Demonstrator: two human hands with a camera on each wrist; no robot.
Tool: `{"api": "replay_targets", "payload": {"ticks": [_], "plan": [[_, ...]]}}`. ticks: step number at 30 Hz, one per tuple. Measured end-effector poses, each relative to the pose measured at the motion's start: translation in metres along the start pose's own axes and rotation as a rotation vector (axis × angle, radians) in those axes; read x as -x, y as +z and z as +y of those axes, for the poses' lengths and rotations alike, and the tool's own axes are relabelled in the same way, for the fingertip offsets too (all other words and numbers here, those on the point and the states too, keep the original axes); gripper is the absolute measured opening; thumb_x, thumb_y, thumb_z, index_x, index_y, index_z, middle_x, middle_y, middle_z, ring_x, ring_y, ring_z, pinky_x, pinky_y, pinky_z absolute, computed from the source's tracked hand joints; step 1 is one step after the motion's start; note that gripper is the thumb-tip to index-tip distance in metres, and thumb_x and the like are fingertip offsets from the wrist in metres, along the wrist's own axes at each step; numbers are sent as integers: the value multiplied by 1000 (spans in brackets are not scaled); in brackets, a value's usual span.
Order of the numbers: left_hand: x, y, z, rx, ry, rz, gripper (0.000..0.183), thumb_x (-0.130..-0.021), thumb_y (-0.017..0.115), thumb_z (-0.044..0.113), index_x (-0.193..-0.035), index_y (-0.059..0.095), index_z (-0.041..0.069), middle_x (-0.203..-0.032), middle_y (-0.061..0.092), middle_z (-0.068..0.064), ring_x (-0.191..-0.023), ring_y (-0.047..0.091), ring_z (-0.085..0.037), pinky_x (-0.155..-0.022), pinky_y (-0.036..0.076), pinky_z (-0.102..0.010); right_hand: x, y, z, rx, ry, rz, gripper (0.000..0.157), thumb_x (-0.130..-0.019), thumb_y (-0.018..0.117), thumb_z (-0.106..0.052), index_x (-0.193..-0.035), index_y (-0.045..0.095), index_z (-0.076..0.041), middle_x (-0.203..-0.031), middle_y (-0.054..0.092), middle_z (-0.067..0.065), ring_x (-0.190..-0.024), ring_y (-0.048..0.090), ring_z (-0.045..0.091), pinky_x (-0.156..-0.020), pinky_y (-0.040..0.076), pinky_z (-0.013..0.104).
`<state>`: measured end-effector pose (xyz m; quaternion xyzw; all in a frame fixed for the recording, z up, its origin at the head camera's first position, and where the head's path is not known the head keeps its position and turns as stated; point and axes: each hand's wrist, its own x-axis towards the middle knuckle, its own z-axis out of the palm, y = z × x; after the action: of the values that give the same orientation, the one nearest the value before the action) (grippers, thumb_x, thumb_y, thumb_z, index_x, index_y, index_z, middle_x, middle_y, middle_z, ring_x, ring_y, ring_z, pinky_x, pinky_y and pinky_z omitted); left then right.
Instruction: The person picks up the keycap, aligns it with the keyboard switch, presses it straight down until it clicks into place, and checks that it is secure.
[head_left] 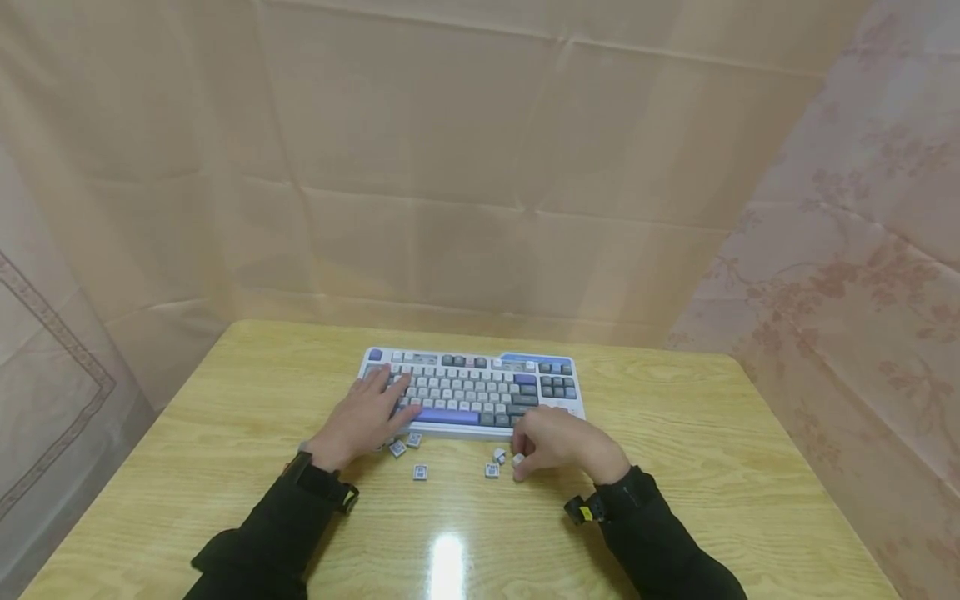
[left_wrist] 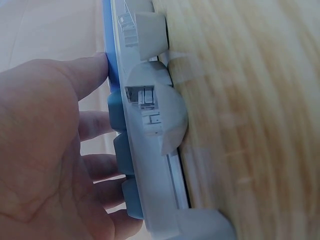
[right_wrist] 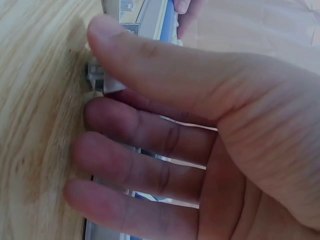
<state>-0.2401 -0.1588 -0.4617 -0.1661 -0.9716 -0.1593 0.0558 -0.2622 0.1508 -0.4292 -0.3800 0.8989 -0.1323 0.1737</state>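
Note:
A white keyboard (head_left: pixel 457 434) with grey, white and purple keys lies on the table. My left hand (head_left: pixel 363 421) rests over its left end, fingers spread; in the left wrist view the thumb (left_wrist: pixel 90 72) reaches the blue-purple spacebar. At the keyboard's front right, my right hand (head_left: pixel 558 437) pinches a pale keycap (head_left: pixel 518 459) between thumb and fingers. The right wrist view has this keycap (right_wrist: pixel 102 77) beside the thumb, close to the table, its hollow side showing. Just left of that hand are a tilted keycap (head_left: pixel 499 456) and a keycap (head_left: pixel 492 471) lying underside up.
More loose keycaps lie in front of the keyboard, among them one keycap (head_left: pixel 421 472) near the middle and another keycap (head_left: pixel 397 449) by my left wrist. The wooden table (head_left: pixel 675 433) ends at the back before a beige cloth (head_left: pixel 450 208).

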Motion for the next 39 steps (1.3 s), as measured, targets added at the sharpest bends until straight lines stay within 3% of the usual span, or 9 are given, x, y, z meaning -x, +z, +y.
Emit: {"api": "replay_targets", "payload": {"ticks": [10,31,39], "plan": [[-2,1,0,-10,3,5,65,-96,44,48,-143,41,3,-148,30,-27,-137,22,-40,-108,17,-55,0,-1,0,-11,-26,-12,17,-73,79,-22,-86,69,-22,-72,60,-12,-65,51,6,-60,46,26],[-1,0,0,-13,1,-2,65,-96,44,49,-142,41,3,-148,30,-26,-137,22,-41,-107,19,-57,-1,-2,-1,-8,-91,22,19,-76,77,-18,-93,70,-19,-80,63,-10,-69,53,6,-66,48,25],[-1,1,0,-13,1,-2,65,-97,43,49,-143,40,3,-148,30,-27,-137,22,-41,-107,19,-56,0,-4,2,3,-131,95,15,-80,74,-18,-95,70,-20,-87,65,-10,-76,57,7,-70,49,26]]}}
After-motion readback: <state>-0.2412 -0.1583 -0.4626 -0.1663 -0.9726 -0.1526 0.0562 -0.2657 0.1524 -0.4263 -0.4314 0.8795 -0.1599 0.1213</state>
